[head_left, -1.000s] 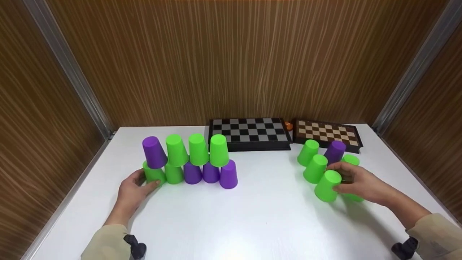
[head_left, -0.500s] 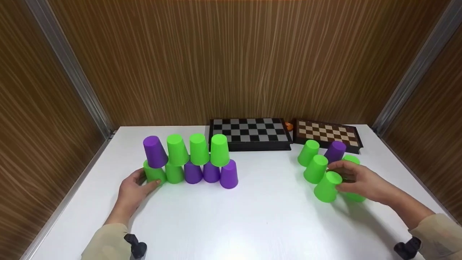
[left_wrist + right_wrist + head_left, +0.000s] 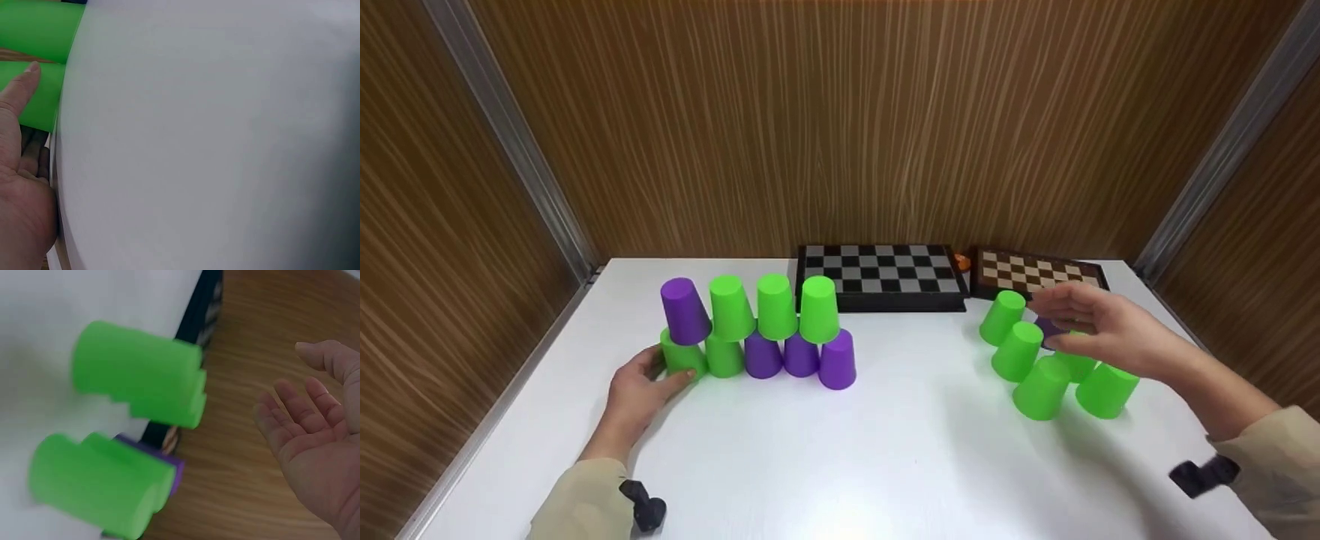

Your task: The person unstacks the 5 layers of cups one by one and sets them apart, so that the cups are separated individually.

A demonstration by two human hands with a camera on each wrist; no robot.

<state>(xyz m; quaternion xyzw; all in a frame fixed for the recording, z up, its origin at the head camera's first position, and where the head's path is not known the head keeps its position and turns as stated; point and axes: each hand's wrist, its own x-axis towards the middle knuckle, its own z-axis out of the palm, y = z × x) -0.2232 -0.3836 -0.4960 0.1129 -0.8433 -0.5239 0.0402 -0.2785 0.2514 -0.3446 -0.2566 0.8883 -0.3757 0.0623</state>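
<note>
In the head view my left hand holds the leftmost green cup of a bottom row, thumb across its front and fingers at its far side. In the left wrist view the thumb lies on that cup. More upside-down cups, green and purple, stand in that row, with a second row on top: a purple cup at left, then green cups. At right my right hand hovers above a cluster of upside-down cups, including a green cup in front and a partly hidden purple cup. Nothing is in it.
A black-and-grey chessboard lies at the back middle of the white table. Beside it is a brown chessboard, partly covered by my right hand, with a small orange item between them. Wood-grain walls enclose the table.
My right hand has lifted off the cluster, up and away from the front green cup, uncovering the green cup at its right. My left hand stays on its cup.
</note>
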